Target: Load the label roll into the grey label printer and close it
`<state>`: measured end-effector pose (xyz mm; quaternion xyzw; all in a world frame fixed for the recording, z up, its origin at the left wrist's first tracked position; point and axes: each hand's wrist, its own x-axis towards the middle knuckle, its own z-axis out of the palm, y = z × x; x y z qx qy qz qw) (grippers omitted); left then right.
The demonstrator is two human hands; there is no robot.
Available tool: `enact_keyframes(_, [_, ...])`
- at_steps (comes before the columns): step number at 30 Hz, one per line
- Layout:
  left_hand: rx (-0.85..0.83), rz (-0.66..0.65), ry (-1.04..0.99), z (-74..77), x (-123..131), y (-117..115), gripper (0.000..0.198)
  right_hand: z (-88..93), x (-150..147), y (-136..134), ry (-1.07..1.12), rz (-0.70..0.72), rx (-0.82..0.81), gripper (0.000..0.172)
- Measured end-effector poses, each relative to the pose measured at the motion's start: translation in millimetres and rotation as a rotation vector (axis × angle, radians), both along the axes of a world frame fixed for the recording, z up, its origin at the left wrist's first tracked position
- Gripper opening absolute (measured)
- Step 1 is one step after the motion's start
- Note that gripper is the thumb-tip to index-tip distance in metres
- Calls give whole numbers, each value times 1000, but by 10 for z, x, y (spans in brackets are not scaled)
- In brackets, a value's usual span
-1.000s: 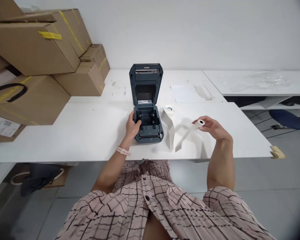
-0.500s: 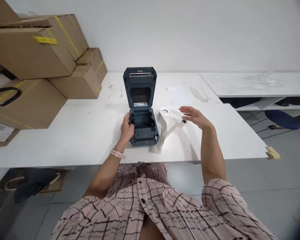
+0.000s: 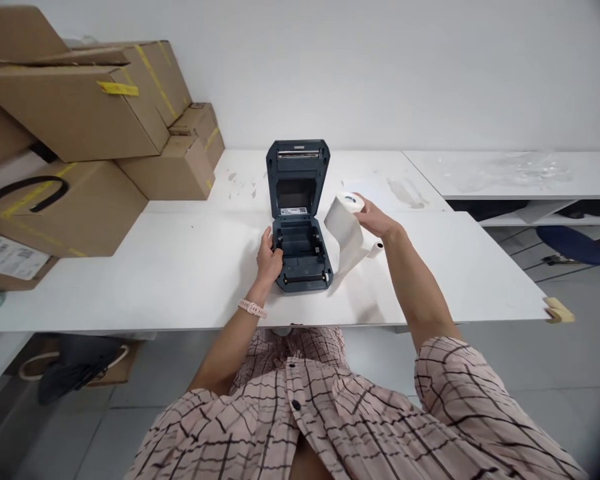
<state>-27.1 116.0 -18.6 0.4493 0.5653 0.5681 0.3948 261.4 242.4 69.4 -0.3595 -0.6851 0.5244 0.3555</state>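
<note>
A dark label printer (image 3: pixel 303 257) stands on the white table with its lid (image 3: pixel 299 175) raised, its inside bay showing. Against the printer's left side, my left hand (image 3: pixel 270 259) is closed, thumb over the edge and fingers along the outer wall. My right hand (image 3: pixel 373 217) grips a roll of white labels (image 3: pixel 349 203) just right of the printer, tilted, with its loose strip hanging down toward the table. Close below that hand lies a small thin roll (image 3: pixel 376 250) with a dark core.
Cardboard boxes (image 3: pixel 80 110) with yellow tape are stacked on the left of the table (image 3: pixel 195 287). Clear plastic film (image 3: pixel 525 170) lies on a surface at the far right. A blue stool (image 3: pixel 573 245) stands beyond the table's right end, near a taped corner (image 3: pixel 559 310).
My right hand has moved left and closed on the roll of labels, which is now tilted and lifted. My left hand stays on the printer. The view has shifted slightly left.
</note>
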Motion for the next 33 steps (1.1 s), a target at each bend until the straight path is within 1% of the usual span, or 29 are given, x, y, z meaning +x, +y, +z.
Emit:
enact_keyframes(1, [-15,12,-18,-1,6,1,83,103,-93,-43,-6,47,54,78])
enact_keyframes(2, [-30,23,-34,-1,10,3,84,206,-212,-88,-60,106,114,77])
enact_keyframes(4, [-54,34,-55,1,17,7,86,381,-505,-172,-290,247,239,73])
enact_keyframes(6, [-68,34,-61,10,24,6,88,482,-816,-241,-574,381,334,70])
enact_keyframes(9, [-78,42,-56,37,41,-6,91,497,-1184,-294,-890,499,389,67])
enact_keyframes(11, [-74,53,-47,61,55,-17,92,451,-1328,-296,-1017,522,397,65])
enact_keyframes(13, [-74,59,-35,85,68,-26,92,386,-1406,-284,-1099,519,394,65])
enact_keyframes(18, [-110,73,-43,125,77,-28,92,207,-1469,-257,-1141,497,360,70])
enact_keyframes(20, [-112,68,-60,129,76,-23,91,154,-1441,-285,-1133,472,392,75])
enact_keyframes(22, [-108,57,-82,127,78,-19,90,121,-1360,-369,-1063,440,468,77])
enact_keyframes(23, [-102,50,-97,126,81,-18,89,110,-1298,-440,-1000,425,515,74])
enact_keyframes(25, [-83,38,-135,122,87,-20,87,81,-1148,-638,-852,406,592,65])
enact_keyframes(27, [-55,27,-168,118,93,-25,85,29,-995,-892,-740,430,618,57])
enact_keyframes(29, [-31,15,-179,114,94,-32,82,-55,-884,-1151,-712,434,619,58])
enact_keyframes(31, [-15,10,-180,111,89,-37,80,-157,-833,-1358,-737,357,641,62])
enact_keyframes(33, [-14,11,-186,105,82,-36,78,-251,-827,-1476,-755,256,675,61])
